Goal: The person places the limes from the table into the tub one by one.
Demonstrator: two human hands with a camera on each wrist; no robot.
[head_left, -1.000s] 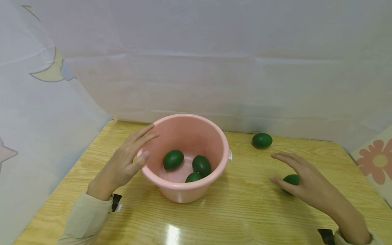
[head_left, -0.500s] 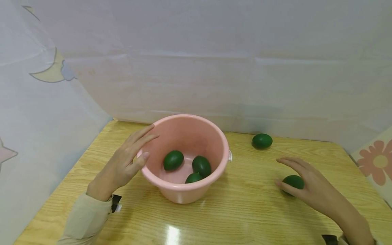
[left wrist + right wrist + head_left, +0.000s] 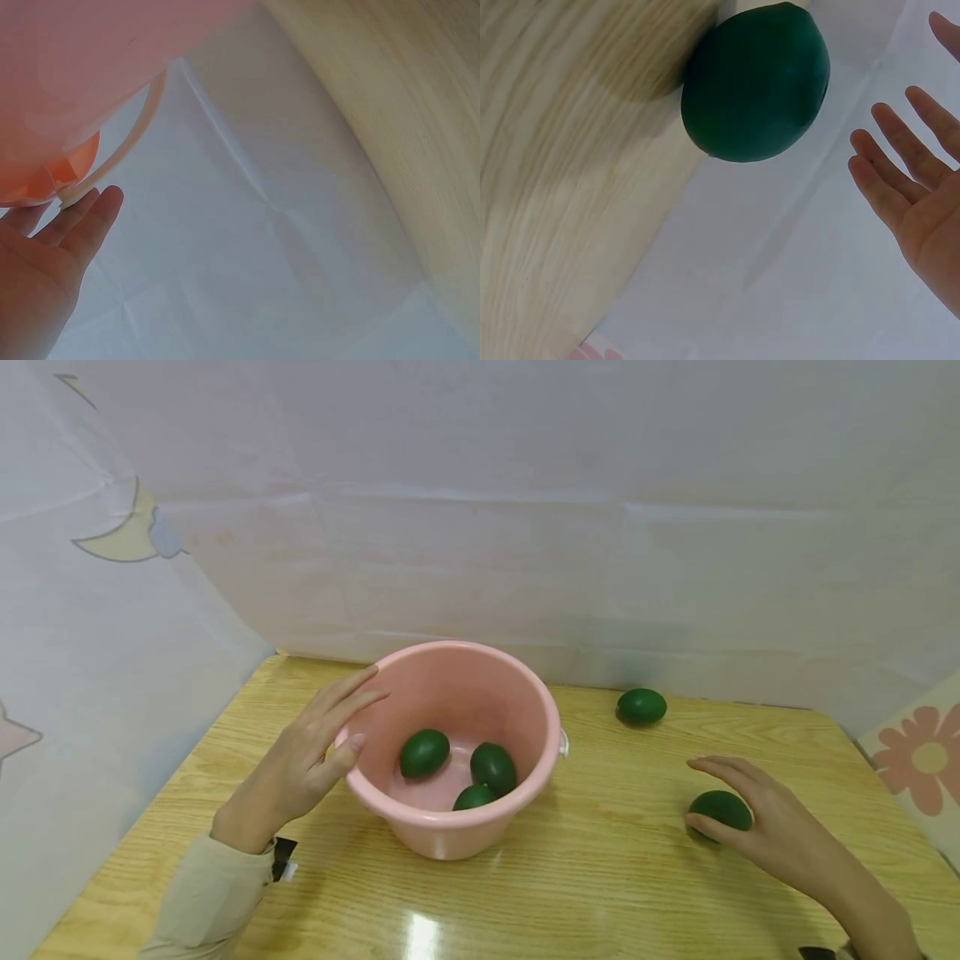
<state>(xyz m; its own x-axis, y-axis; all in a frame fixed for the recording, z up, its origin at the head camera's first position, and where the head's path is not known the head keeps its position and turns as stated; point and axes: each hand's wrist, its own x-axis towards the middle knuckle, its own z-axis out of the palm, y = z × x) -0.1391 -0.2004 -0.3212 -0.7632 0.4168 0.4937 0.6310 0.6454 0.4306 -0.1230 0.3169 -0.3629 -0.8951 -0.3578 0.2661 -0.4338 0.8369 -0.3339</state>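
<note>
A pink plastic bucket [image 3: 446, 839] stands on the wooden table, holding several dark green oval fruits, two of them the fruit at left [image 3: 425, 753] and the fruit at right [image 3: 493, 767]. My left hand [image 3: 300, 752] rests at the bucket's left rim with fingers extended. The left wrist view shows its fingertips by the end of the pale handle [image 3: 131, 135]. Over a lone green fruit [image 3: 720, 811] on the table's right side, my right hand [image 3: 772, 827] hovers with thumb and fingers spread. That fruit [image 3: 757, 82] appears apart from the palm in the right wrist view.
Another green fruit [image 3: 642, 706] lies near the table's back edge, right of the bucket. A pale cloth wall [image 3: 480, 527] rises behind the table [image 3: 585, 877]. A printed flower [image 3: 928, 757] shows on the right side.
My right hand has shifted slightly right and down toward the lone fruit, so more of that fruit shows between thumb and fingers. The left hand and bucket have stayed in place.
</note>
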